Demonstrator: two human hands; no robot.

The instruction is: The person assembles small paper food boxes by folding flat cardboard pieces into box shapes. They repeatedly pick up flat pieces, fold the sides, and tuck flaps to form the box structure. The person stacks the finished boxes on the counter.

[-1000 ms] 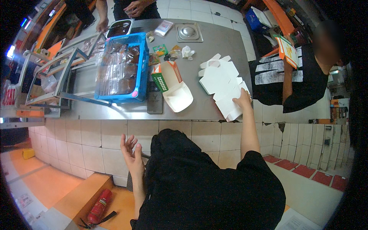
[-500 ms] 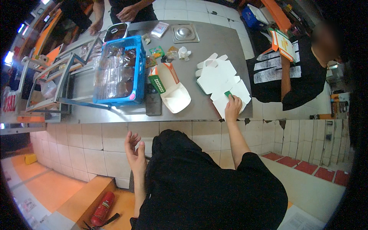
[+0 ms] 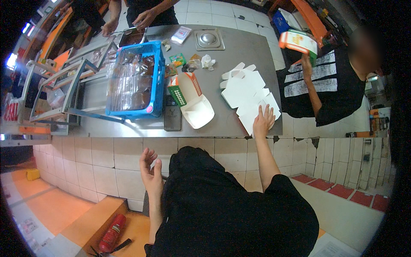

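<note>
The right hand (image 3: 263, 122) lies flat, fingers spread, on a stack of flat white cardboard box blanks (image 3: 248, 92) near the front edge of the grey table (image 3: 231, 51), pressing rather than gripping. The left hand (image 3: 150, 169) hangs open and empty below the table, in front of the tiled wall. Those blanks look light, thin and bendy, likely to slide over one another; pinching one by an edge or flap seems safest. An opened box (image 3: 195, 105) lies beside them.
</note>
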